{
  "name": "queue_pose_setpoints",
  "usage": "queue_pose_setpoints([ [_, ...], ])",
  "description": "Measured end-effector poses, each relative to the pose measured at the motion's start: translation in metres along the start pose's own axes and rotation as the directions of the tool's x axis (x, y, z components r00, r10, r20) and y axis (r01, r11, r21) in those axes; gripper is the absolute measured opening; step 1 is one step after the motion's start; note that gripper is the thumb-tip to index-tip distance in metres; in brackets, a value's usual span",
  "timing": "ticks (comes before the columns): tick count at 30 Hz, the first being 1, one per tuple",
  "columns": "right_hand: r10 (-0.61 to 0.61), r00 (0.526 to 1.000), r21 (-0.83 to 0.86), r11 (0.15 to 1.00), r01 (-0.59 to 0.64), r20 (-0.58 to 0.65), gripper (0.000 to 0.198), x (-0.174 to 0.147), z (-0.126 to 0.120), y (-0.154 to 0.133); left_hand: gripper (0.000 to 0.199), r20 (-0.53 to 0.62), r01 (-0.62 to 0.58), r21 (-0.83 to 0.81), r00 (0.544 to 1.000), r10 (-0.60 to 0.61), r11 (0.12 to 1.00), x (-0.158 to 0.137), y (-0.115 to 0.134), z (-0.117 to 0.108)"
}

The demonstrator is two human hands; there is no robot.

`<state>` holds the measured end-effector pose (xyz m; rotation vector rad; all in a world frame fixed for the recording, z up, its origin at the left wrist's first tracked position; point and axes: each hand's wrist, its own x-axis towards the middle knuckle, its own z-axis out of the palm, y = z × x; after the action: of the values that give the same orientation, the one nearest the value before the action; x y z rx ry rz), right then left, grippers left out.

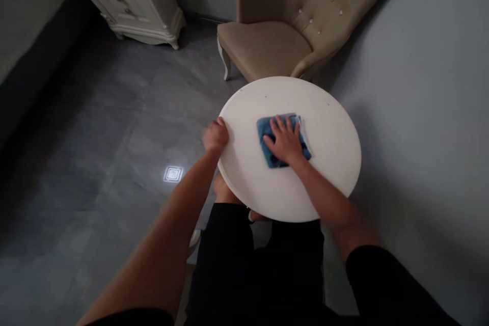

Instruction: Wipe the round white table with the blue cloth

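Note:
A round white table (332, 147) stands close in front of my knees, with a few small dark specks on its top. My left hand (216, 135) is closed around the table's left edge, its fingertips hidden or hard to make out. Near the middle of the top lies a folded blue cloth (266, 132) with a paler edge on its right side. Flat on this cloth rests my right hand (284, 140), palm down with the fingers spread.
Just beyond the table is a tan armchair (263, 48) with a button-tufted back. A white cabinet (130, 2) stands at the far left. Grey wall (428, 112) runs along the right. A bright square drain cover (173, 174) sits in the grey tiled floor (126, 137).

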<state>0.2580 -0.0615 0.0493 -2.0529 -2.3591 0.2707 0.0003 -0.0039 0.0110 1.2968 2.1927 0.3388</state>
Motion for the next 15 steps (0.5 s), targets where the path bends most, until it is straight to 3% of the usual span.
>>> queue_pose_setpoints([
  [5, 0.172, 0.978, -0.017, 0.984, -0.175, -0.119, 0.079, 0.153, -0.015, 0.074, 0.070, 0.015, 0.010, -0.003, 1.000, -0.010, 1.000, 0.008, -0.005, 0.007],
  [8, 0.243, 0.955, -0.018, 0.968, -0.250, -0.170, 0.082, 0.219, -0.016, 0.105, 0.070, 0.020, 0.017, -0.011, 1.000, -0.017, 1.000, 0.009, -0.006, 0.008],
  [11, 0.304, 0.941, -0.070, 0.946, -0.317, -0.148, 0.084, 0.245, -0.013, 0.114, 0.071, 0.028, 0.016, -0.017, 1.000, -0.015, 1.000, 0.009, -0.007, 0.008],
  [15, 0.257, 0.952, -0.018, 0.965, -0.263, -0.163, 0.081, 0.216, -0.011, 0.095, 0.071, 0.015, 0.004, -0.019, 1.000, -0.004, 1.000, 0.009, -0.008, 0.009],
])
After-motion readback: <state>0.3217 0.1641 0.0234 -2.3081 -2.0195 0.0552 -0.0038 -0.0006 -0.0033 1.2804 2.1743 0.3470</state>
